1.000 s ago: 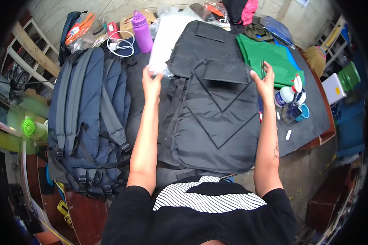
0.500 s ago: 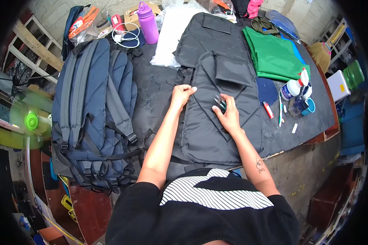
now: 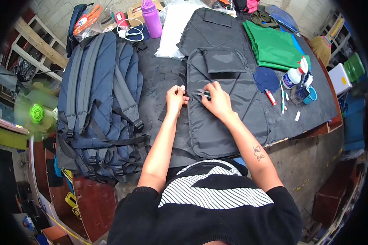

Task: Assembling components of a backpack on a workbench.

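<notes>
A black padded fabric panel [image 3: 229,126] with a small flap pocket [image 3: 225,61] lies in front of me, overlapping a similar black panel [image 3: 210,36] farther back. My right hand [image 3: 217,101] is over its left part, closed around small thread snips [image 3: 207,94] with a green handle. The blades point left, toward my other hand. At the panel's left edge, my left hand [image 3: 176,100] has thumb and fingers drawn together in a pinch. Whatever lies between those fingers is too small to make out.
Stacked dark blue backpacks [image 3: 98,94] stand at left. Behind are a purple bottle [image 3: 152,22], a white cable [image 3: 131,30] and white plastic sheeting [image 3: 173,34]. Rightward lie green fabric [image 3: 276,47], a spray bottle [image 3: 292,77], a blue cup [image 3: 310,96] and a red-and-white tube [image 3: 270,97].
My right hand has moved left with the snips, bringing the blades near my left hand. The front panel's pocket end has shifted left and turned slightly. The whole view has shifted a little.
</notes>
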Demonstrator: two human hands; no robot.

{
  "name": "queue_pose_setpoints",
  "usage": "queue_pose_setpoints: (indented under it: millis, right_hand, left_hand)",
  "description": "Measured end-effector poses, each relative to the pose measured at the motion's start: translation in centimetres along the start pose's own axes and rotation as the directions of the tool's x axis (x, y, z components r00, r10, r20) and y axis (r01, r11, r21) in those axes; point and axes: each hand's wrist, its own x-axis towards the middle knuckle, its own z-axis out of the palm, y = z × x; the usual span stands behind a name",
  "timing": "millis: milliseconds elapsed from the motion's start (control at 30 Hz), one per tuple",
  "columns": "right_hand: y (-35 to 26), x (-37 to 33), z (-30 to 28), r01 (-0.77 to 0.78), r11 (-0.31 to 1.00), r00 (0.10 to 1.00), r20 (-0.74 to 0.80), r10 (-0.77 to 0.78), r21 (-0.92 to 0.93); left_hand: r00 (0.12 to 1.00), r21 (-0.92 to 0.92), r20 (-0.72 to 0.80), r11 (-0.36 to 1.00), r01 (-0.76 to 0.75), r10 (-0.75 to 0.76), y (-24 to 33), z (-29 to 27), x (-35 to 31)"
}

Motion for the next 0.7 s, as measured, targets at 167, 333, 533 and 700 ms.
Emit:
queue_pose_setpoints:
  millis: [167,333,533,700]
  right_hand:
    - [-1.9,1.3,0.9,0.089,0.996,0.996,0.012,-0.089,-0.029]
    - [-2.7,2.0,1.7,0.123,0.99,0.992,-0.009,-0.124,-0.062]
    - [-3.1,2.1,2.3,0.077,0.996,0.997,-0.014,-0.078,-0.047]
    - [-2.9,1.9,1.8,-0.035,0.998,0.995,-0.089,0.04,0.057]
  left_hand:
    - [0.996,0.09,0.042,0.992,-0.083,0.079,0.9,0.1,-0.2]
    - [0.988,0.134,0.051,0.98,-0.148,0.143,0.8,0.0,0.2]
    - [0.99,0.039,0.068,0.991,-0.127,0.124,-0.2,-0.5,0.6]
    - [0.993,0.069,0.057,0.992,-0.106,0.102,1.0,-0.7,0.4]
